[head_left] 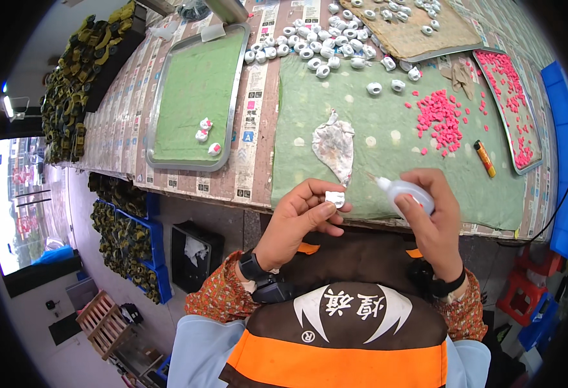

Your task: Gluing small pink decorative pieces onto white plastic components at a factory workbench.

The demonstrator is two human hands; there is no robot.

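Observation:
Pinched between the thumb and fingers of my left hand (289, 221) is a small white moulded piece (335, 199), just over the table's near edge. To its right, my right hand (438, 223) grips a translucent squeeze bottle (408, 195). The bottle's thin nozzle points left towards the white piece, with a gap between them. A stained white cloth (333, 145) lies on the green mat (381, 168) just beyond my hands. Farther right on this mat is a heap of small pink pieces (438, 119), with an orange-and-black tube (484, 158) near it.
Many white hollow pieces (328, 45) spread across the far side, beside a brown-lined tray (420, 39). A metal tray with green lining (193, 90) at left holds three white-and-pink pieces (205, 123). Another tray (528, 167) at right carries pink pieces. Blue bins (565, 161) stand beyond.

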